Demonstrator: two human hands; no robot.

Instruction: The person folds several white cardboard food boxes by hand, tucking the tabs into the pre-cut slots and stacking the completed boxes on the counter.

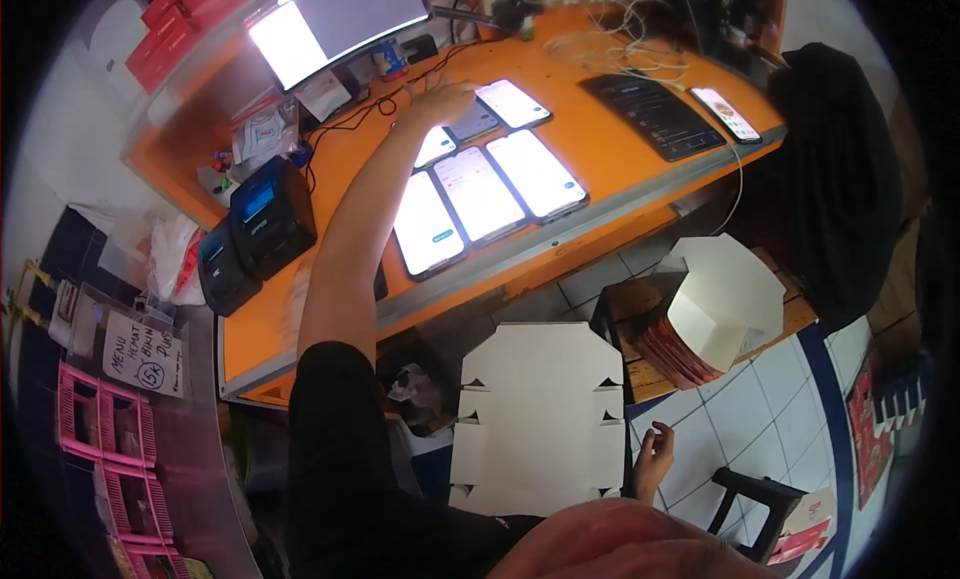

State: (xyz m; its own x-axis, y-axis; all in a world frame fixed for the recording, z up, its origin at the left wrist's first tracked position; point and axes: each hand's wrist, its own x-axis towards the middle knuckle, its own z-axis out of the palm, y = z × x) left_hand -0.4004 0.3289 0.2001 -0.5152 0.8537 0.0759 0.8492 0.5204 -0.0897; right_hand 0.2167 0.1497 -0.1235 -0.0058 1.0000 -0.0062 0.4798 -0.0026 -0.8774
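My left arm stretches across the orange counter, and my left hand (440,101) is over the back row of lit smartphones, fingers extended and slightly blurred. It partly covers a dimmer smartphone (473,121) and the one at its left. Beside that lies a bright smartphone (514,103). Three more smartphones form the front row, with one in the middle (480,191). Below the counter, an unfolded white cardboard box blank (540,414) lies flat in front of my body. My right hand (653,461) hangs by its right edge, fingers loosely bent and apart, holding nothing.
A nested stack of open cardboard boxes (690,324) sits on a wooden stool at the right. Black printers (265,219) stand on the counter's left end, below a monitor (340,24). A black panel (655,114), another phone (727,115) and tangled white cables (625,49) occupy the right side.
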